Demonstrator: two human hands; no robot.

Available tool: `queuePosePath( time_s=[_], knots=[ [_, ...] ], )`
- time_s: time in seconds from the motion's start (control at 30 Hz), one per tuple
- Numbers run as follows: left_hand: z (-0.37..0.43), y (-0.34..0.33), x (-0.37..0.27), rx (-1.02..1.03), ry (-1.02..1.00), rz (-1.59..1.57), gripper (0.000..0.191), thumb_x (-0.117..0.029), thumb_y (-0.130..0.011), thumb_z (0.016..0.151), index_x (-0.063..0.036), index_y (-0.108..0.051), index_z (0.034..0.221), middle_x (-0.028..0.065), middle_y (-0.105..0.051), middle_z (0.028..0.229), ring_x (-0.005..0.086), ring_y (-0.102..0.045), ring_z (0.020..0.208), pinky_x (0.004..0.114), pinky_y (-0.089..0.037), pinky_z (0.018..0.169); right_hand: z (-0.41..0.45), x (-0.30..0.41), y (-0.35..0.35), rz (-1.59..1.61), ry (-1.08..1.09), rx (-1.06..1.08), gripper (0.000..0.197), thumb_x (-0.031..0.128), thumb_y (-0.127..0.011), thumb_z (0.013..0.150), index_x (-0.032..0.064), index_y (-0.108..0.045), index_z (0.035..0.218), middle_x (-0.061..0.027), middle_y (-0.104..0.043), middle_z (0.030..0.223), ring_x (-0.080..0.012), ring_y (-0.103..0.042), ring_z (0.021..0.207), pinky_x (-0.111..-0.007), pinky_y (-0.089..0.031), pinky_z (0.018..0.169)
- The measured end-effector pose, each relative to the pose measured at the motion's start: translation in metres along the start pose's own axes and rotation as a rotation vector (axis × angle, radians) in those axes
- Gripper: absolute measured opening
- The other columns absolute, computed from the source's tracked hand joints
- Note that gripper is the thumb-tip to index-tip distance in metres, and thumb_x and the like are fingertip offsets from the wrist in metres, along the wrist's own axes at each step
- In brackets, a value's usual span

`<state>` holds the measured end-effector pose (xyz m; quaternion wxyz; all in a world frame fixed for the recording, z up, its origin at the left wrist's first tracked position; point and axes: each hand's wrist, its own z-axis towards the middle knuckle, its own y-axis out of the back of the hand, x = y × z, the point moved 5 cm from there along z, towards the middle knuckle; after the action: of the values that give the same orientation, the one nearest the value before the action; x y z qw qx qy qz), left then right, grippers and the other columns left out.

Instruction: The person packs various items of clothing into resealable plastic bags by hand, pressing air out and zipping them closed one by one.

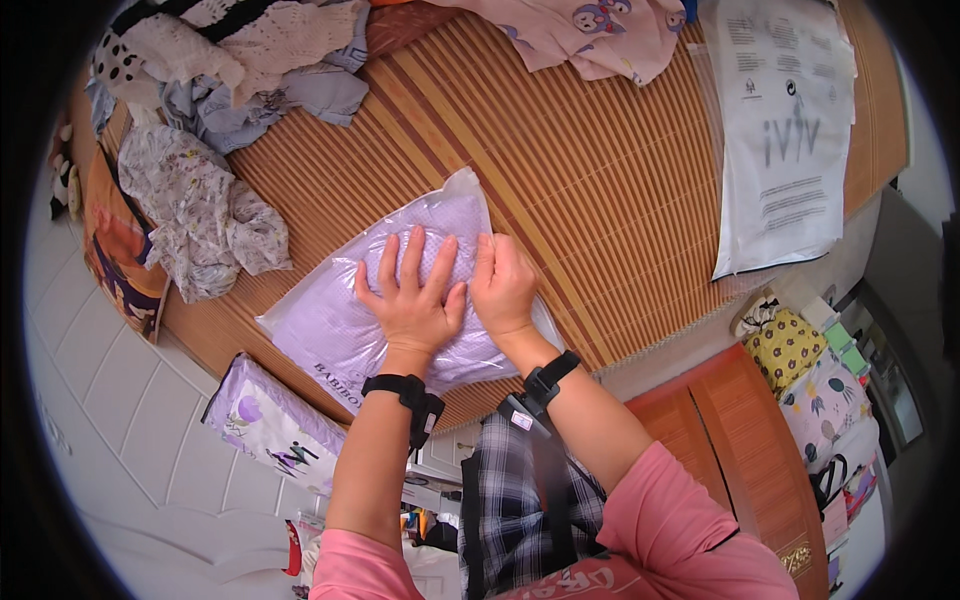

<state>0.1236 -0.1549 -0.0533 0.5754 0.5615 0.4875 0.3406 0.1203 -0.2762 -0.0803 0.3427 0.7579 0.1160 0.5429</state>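
Observation:
A clear plastic bag with folded lilac textured fabric inside (315,322) lies tilted on a bamboo slat mat (600,187). My left hand (412,296) rests on top of the bag, palm down, with its fingers spread over the fabric. At the bag's right edge, my right hand (506,281) is curled closed, its thumb and fingers pinching the plastic. Both wrists wear black straps with small devices. The bag bears printed writing near its lower edge.
Crumpled clothes (247,67) and a floral garment (210,202) lie at the left. A pink printed cloth (585,34) is at the top, a white printed plastic bag (787,150) at the right. A purple floral package (277,427) sits near the mat's lower left edge.

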Motion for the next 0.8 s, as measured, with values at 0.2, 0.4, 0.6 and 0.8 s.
queuePosePath(
  time_s=[0.2, 0.4, 0.6, 0.8],
  knots=[
    [0.001, 0.001, 0.001, -0.021, -0.003, -0.012, 0.044, -0.040, -0.049, 0.081, -0.0261, -0.056, 0.123, 0.0045, -0.044, 0.135, 0.0247, -0.035, 0.127, 0.051, -0.013, 0.104, 0.001, 0.002, 0.001, -0.009, -0.009, -0.023, 0.021, 0.014, -0.054, 0.089, 0.0048, -0.050, 0.071, -0.0149, -0.054, 0.061, -0.0340, -0.055, 0.056, -0.042, -0.043, 0.049],
    [0.025, 0.033, -0.009, 0.179, 0.082, -0.106, 0.039, -0.032, -0.058, 0.080, -0.0216, -0.058, 0.118, 0.0058, -0.050, 0.126, 0.0262, -0.041, 0.120, 0.050, -0.020, 0.100, -0.001, -0.003, -0.002, 0.032, -0.006, -0.015, 0.022, 0.016, -0.053, 0.090, 0.0050, -0.050, 0.071, -0.0152, -0.054, 0.062, -0.0344, -0.055, 0.057, -0.042, -0.043, 0.049],
    [0.095, 0.022, 0.011, -0.064, 0.288, -0.479, 0.024, -0.026, -0.054, 0.086, -0.0137, -0.061, 0.106, 0.0064, -0.059, 0.104, 0.0301, -0.050, 0.097, 0.042, -0.032, 0.087, 0.000, 0.007, 0.005, 0.094, -0.005, -0.015, 0.023, 0.016, -0.053, 0.090, 0.0045, -0.049, 0.071, -0.0164, -0.053, 0.062, -0.0358, -0.054, 0.057, -0.043, -0.042, 0.050],
    [0.096, -0.005, 0.003, 0.113, 0.313, -0.506, 0.018, -0.024, -0.053, 0.088, -0.0105, -0.064, 0.092, 0.0033, -0.062, 0.092, 0.0283, -0.050, 0.091, 0.038, -0.033, 0.080, 0.000, 0.000, 0.006, 0.147, -0.048, 0.042, 0.020, 0.015, -0.053, 0.090, 0.0038, -0.049, 0.075, -0.0178, -0.054, 0.064, -0.0372, -0.054, 0.060, -0.044, -0.041, 0.051]
  ],
)
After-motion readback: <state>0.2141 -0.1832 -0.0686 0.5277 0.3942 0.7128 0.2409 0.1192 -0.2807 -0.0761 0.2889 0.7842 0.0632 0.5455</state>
